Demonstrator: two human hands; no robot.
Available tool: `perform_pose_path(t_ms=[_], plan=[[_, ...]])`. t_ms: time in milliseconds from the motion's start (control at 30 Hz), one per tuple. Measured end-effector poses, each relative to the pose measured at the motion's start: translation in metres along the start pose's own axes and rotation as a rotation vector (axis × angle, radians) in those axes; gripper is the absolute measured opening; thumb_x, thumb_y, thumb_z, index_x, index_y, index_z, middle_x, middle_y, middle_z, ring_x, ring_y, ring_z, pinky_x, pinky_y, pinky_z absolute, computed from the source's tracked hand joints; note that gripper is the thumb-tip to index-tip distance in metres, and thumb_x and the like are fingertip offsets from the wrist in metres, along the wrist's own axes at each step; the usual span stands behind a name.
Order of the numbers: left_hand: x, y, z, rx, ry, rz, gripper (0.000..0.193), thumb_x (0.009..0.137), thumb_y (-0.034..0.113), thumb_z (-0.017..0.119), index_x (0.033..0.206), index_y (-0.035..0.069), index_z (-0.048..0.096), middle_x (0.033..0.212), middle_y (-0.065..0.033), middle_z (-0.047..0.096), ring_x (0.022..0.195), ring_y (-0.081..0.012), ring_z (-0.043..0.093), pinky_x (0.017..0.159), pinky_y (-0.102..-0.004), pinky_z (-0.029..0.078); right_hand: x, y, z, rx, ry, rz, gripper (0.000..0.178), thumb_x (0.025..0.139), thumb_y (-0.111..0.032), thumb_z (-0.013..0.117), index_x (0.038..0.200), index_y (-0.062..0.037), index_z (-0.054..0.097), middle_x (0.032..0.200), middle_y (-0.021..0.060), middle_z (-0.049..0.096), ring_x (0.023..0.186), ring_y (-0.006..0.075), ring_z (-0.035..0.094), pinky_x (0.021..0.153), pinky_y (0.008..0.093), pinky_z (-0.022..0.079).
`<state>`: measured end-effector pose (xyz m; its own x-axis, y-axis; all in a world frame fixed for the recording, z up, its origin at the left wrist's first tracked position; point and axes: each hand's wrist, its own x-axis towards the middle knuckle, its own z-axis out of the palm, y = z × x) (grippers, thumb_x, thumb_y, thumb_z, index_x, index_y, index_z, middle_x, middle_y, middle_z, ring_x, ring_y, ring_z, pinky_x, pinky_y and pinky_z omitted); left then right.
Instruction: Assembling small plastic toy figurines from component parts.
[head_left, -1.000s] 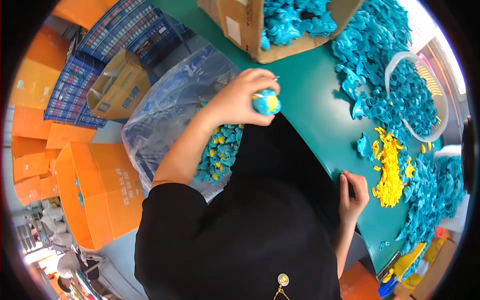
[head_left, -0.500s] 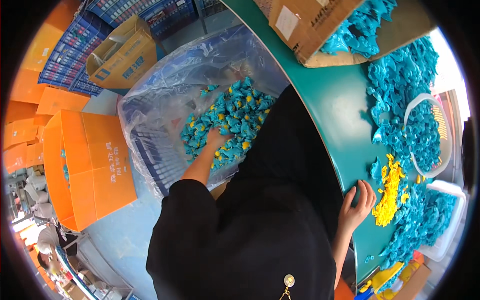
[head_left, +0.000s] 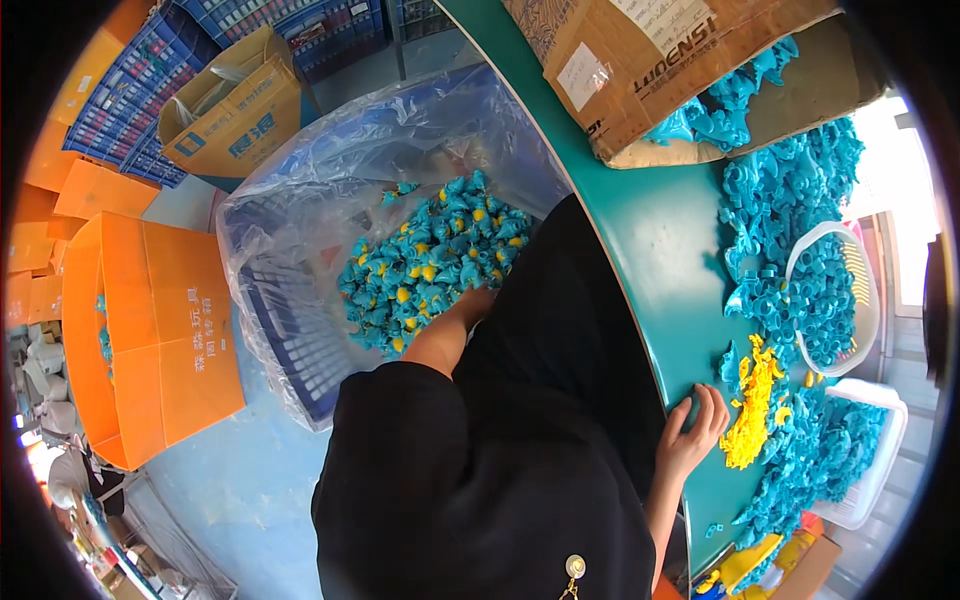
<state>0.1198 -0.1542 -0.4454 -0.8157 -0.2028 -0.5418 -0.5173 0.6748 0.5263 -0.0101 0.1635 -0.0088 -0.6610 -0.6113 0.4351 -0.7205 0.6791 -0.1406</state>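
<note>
My left hand reaches down into a blue crate lined with clear plastic. It touches the near right side of a heap of teal toy pieces with yellow parts. My sleeve and leg are close by, and its fingers are mostly hidden. On the edge of the green table rests my right hand, empty, its fingers apart and loosely bent. Just beyond its fingertips lies a pile of small yellow plastic parts.
Loose teal parts cover the table's far side, with a round white basket and a white tub among them. A tipped cardboard box spills teal pieces. Left of the crate stands an orange box.
My left hand has moved right and toward me across the heap, to its near right edge. My right hand stays on the table edge. The whole view has shifted slightly.
</note>
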Motion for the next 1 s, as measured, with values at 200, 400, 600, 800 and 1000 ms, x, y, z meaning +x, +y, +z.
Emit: perform_pose_path(t_ms=[200, 400, 600, 800, 1000], plan=[[-0.042, -0.016, -0.001, 0.19, -0.208, -0.284, 0.072, 0.088, 0.031, 0.071, 0.156, 0.024, 0.048, 0.165, -0.0091, 0.04, 0.151, -0.0395, 0.038, 0.115, -0.0654, 0.033, -0.003, 0.003, 0.003, -0.006, 0.017, 0.061, 0.031, 0.09, -0.007, 0.068, 0.12, -0.0028, 0.067, 0.123, 0.0179, 0.065, 0.116, 0.0395, 0.057, 0.105, 0.0481, 0.045], [-0.111, -0.061, -0.001, 0.231, -0.096, -0.579, 0.09, 0.088, 0.036, 0.075, 0.165, 0.037, 0.029, 0.176, -0.0063, 0.016, 0.155, -0.0419, 0.03, 0.118, -0.0714, 0.025, -0.002, 0.002, 0.001, 0.017, 0.049, 0.051, 0.032, 0.09, -0.009, 0.07, 0.121, -0.0038, 0.067, 0.123, 0.0169, 0.065, 0.117, 0.0393, 0.058, 0.102, 0.0475, 0.047], [-0.104, -0.016, -0.074, -0.074, 1.139, -0.276, 0.069, 0.096, 0.035, 0.071, 0.158, 0.02, 0.042, 0.164, -0.0171, 0.036, 0.146, -0.0435, 0.039, 0.115, -0.0605, 0.035, -0.002, 0.003, 0.002, 0.026, 0.076, 0.055, 0.031, 0.09, -0.012, 0.071, 0.12, -0.0039, 0.068, 0.123, 0.0169, 0.066, 0.116, 0.0395, 0.058, 0.1, 0.0478, 0.049], [-0.16, 0.234, -0.288, -0.013, 1.428, 0.986, 0.046, 0.096, 0.031, 0.073, 0.136, 0.012, 0.062, 0.146, -0.016, 0.053, 0.138, -0.043, 0.046, 0.116, -0.0566, 0.034, -0.001, 0.0, -0.005, 0.032, 0.13, 0.137, 0.027, 0.088, -0.013, 0.072, 0.113, -0.0049, 0.07, 0.119, 0.0153, 0.068, 0.113, 0.0384, 0.06, 0.098, 0.0468, 0.05], [-0.128, 0.324, -0.288, 0.156, 1.146, 0.915, 0.063, 0.095, 0.057, 0.067, 0.144, 0.018, 0.057, 0.149, -0.0139, 0.052, 0.145, -0.0411, 0.042, 0.118, -0.0606, 0.029, 0.001, -0.008, 0.001, -0.006, 0.145, 0.157, 0.028, 0.085, -0.02, 0.074, 0.111, -0.0087, 0.071, 0.118, 0.0097, 0.067, 0.115, 0.0334, 0.062, 0.085, 0.0447, 0.053]])
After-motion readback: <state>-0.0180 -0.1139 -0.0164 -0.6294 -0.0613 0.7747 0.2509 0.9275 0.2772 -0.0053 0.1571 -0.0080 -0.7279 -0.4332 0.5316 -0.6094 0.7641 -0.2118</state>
